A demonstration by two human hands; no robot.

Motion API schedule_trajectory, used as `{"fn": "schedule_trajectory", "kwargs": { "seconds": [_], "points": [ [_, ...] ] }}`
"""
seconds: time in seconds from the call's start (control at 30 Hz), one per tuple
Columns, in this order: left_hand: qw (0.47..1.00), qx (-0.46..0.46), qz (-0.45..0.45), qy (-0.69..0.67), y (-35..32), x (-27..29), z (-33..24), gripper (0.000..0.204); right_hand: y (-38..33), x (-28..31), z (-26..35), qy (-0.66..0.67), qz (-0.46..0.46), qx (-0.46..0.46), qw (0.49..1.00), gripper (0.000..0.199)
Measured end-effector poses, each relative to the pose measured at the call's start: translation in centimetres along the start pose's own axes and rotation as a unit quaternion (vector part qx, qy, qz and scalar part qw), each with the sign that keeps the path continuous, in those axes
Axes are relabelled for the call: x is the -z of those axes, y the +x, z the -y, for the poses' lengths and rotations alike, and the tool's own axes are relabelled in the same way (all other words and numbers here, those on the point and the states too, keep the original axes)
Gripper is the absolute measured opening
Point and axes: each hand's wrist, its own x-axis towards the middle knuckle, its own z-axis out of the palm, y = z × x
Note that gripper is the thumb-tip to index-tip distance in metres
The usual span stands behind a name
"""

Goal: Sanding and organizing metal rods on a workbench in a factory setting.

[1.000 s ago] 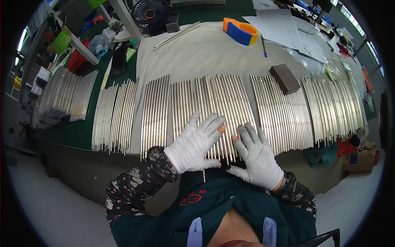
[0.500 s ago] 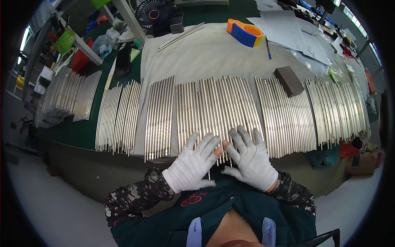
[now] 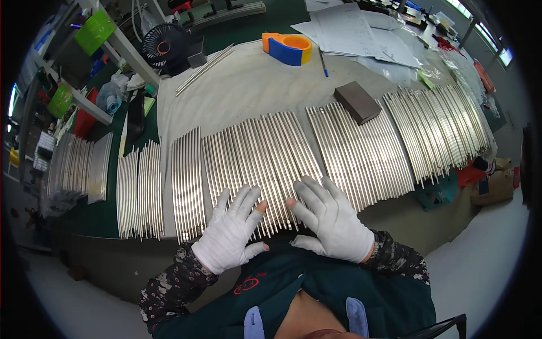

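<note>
Both hands, left (image 3: 228, 237) and right (image 3: 333, 220), open and flat on metal rods (image 3: 265, 164) at the tabletop's near edge; rods running away lengthwise.

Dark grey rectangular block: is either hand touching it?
No. The dark grey rectangular block lies far up on the silver metal rods, while the left hand and right hand press the rods' near ends.

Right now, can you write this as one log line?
left hand: flat on metal rods | right hand: flat on rods | both open, gloved
</note>
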Motion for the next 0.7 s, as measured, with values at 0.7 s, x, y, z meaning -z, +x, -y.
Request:
{"fn": "schedule_trajectory", "kwargs": {
  "seconds": [0.7],
  "points": [
    [0.949,-0.285,-0.058,0.121,21.1,1.7,1.3,0.026,2.2,4.8,-16.2,-0.236,-0.069,-0.344,0.906,0.071]
  ]
}}
